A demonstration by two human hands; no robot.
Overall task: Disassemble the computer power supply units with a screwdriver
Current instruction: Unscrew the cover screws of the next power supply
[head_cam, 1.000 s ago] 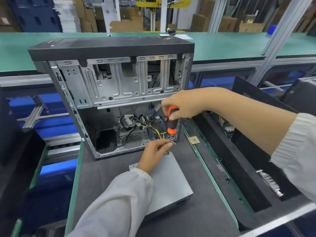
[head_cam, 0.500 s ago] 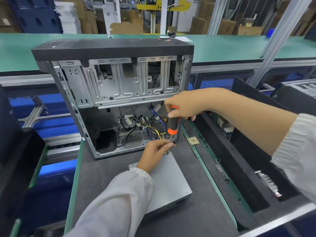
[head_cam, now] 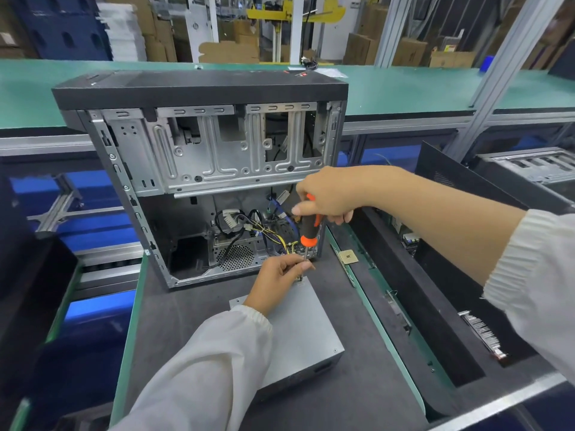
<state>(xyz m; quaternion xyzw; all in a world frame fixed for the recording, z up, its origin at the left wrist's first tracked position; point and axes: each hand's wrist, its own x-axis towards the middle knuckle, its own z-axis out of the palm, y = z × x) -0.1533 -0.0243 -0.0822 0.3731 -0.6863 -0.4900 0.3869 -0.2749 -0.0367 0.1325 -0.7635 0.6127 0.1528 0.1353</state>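
On the dark desk (head_cam: 174, 321), my left hand (head_cam: 280, 279) pinches the shaft of the orange-and-black screwdriver (head_cam: 309, 231) over the flat grey metal power supply unit (head_cam: 305, 334); my right hand (head_cam: 326, 194) grips its handle above.

factory floor, green workbenches (head_cam: 404, 88), stacked cartons (head_cam: 357, 48)

Screwdriver (head_cam: 308, 232) tip and screw hidden behind left-hand fingers (head_cam: 303, 265)

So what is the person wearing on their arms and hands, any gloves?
No gloves: both the left hand and the right hand are bare. Each arm is in a loose white sleeve of thin fabric with a gathered, ribbed cuff. The right sleeve sits pushed back up the forearm. No rings or watch show.
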